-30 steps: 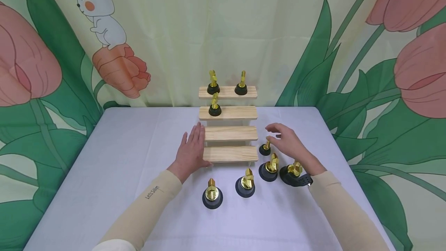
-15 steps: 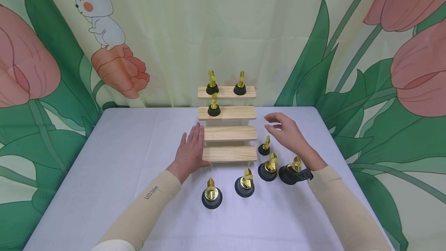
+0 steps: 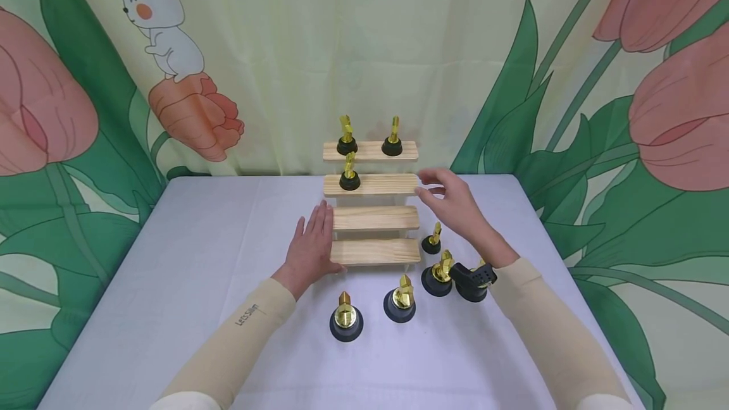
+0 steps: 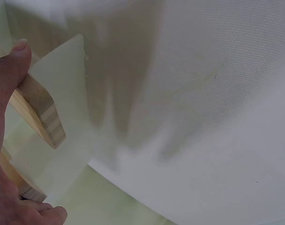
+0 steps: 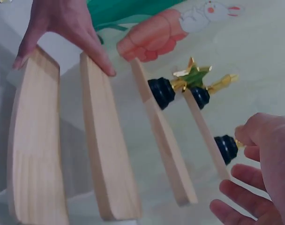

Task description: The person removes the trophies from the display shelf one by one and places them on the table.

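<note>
A four-step wooden display stand [image 3: 376, 218] stands on the white table. My left hand [image 3: 307, 248] lies flat along its left side, fingers straight; in the left wrist view its thumb [image 4: 20, 58] touches a board end. My right hand [image 3: 455, 204] hovers at the right end of the second-highest step, fingers loosely bent, holding nothing. On that step's left sits a gold star trophy [image 5: 194, 77] with a black base. Two more trophies, one on the left [image 3: 347, 138] and one on the right [image 3: 392, 139], stand on the top step. Both lower steps are bare.
A small trophy [image 3: 431, 239] stands right of the stand. Larger ones stand in front: one at centre [image 3: 345, 318], one right of it [image 3: 400, 302], another [image 3: 437, 277] farther right. My right wrist strap [image 3: 475, 276] partly covers one more. A printed curtain [image 3: 398, 49] hangs behind.
My right hand has moved from above the small trophy, away and to the left, up to the second-highest step's right end. The left hand and all trophies have stayed put.
</note>
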### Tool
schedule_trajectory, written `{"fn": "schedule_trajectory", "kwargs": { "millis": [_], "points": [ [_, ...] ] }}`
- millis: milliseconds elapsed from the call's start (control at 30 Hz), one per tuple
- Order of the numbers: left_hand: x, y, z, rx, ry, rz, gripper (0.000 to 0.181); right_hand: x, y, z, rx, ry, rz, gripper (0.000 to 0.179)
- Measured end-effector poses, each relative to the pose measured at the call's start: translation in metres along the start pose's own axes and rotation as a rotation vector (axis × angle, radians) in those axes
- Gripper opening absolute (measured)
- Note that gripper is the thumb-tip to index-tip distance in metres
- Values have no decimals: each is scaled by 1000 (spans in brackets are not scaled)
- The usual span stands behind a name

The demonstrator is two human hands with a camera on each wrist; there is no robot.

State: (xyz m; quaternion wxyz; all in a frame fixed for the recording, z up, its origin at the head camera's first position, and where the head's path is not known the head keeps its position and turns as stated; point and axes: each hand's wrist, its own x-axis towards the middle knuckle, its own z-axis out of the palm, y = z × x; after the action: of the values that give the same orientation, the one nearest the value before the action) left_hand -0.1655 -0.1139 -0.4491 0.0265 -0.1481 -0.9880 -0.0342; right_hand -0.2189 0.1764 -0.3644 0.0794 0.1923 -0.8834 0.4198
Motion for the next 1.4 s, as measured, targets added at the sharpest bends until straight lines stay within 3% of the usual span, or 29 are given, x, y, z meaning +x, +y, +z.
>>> {"fn": "schedule_trajectory", "kwargs": {
  "millis": [367,867,1167,1400],
  "points": [
    [0,1,1,7,6,-6,137,21,-27,15,69,7,-57,38],
    [0,0,3,-15,11,15,138,44,-39,40,135,-54,-54,46],
    [0,-1,1,6,5,10,139,55,-52,57,181,-47,-76,46],
    [0,-1,1,18,8,12,138,63,-62,71,179,-98,-94,52]
  ]
}}
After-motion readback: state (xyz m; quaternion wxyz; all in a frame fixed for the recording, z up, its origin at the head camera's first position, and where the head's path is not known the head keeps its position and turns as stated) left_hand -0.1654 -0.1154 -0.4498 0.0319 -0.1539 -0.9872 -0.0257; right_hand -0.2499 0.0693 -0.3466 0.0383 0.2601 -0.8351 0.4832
